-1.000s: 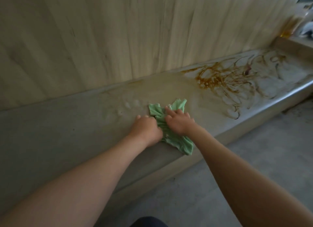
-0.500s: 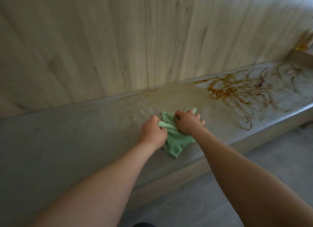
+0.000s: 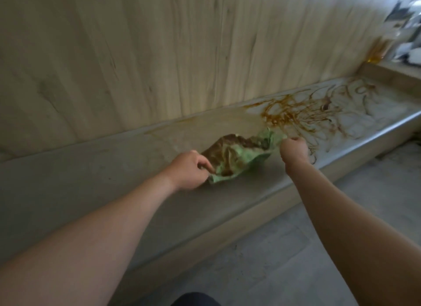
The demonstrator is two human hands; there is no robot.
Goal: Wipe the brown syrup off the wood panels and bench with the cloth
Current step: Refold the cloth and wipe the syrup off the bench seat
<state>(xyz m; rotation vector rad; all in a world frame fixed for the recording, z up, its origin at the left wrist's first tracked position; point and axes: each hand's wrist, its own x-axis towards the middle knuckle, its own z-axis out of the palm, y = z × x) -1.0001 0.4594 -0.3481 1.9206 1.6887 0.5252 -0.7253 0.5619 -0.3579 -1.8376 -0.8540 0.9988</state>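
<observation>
A crumpled green cloth, heavily stained brown, is held stretched open just over the long grey bench. It is pinched at one end by the left hand and at the other by the right hand (fingers curled). Brown syrup streaks are spread across the bench further right, below pale wood panels.
</observation>
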